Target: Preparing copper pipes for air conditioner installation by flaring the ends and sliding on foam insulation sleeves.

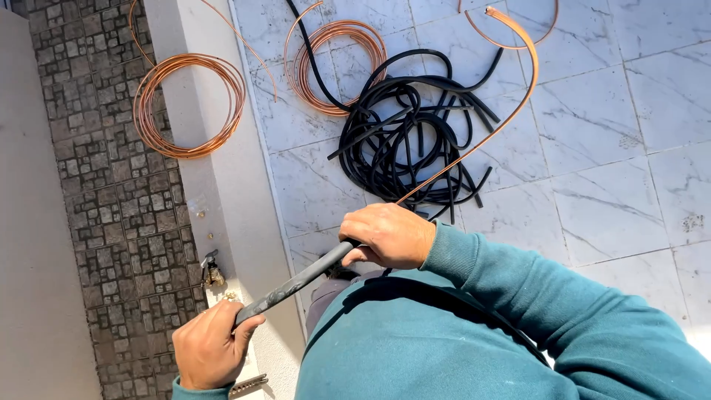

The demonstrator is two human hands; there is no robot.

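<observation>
- Head view: a person in a teal sweater works over a pale marble-tiled floor (629,111), both bare hands on a length of black foam sleeve (296,283) that runs on a slant from lower left to upper right.
- The left hand (211,348) is clamped around the sleeve's lower end, fingers wrapped shut on it, close to a white ledge (222,185).
- The right hand (389,235) is closed over the sleeve's upper end, right where a bare copper tube (489,133) comes out of it.
- From the right hand's grip the copper tube carries on up and to the right along the same slant, then curves back left to a free cut end near the top of the view; the right hand is the nearer one to that bare stretch.
- Beyond the hands a tangle of black hose (404,137) lies on the tiles, with a copper coil (337,63) just beside and partly under it.
- A second, larger copper coil (189,104) rests across the ledge and the dark patterned paving (111,222) on the left.
- A small brass tap (212,270) sits at the foot of the ledge.
</observation>
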